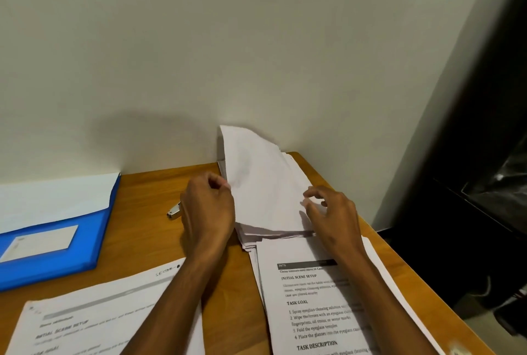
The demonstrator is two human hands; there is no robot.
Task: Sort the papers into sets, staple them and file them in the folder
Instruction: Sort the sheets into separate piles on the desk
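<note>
Both forearms reach forward over the desk (222, 283). The left hand (208, 209) pinches the lifted sheet (256, 183)'s left edge; the right hand (330, 212)'s fingers curl at its right edge. Its long axis tilts up toward the wall.

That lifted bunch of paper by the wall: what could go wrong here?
The lifted sheets are held only at their edges by the left hand and right hand, so they might slip or crease. The stack reaches the table's right edge, so a nudge might push pages off.

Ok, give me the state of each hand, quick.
Left hand: pinching the left edge of the lifted sheets.
Right hand: fingers curled at the sheets' right edge; whether it grips them cannot be told.
</note>
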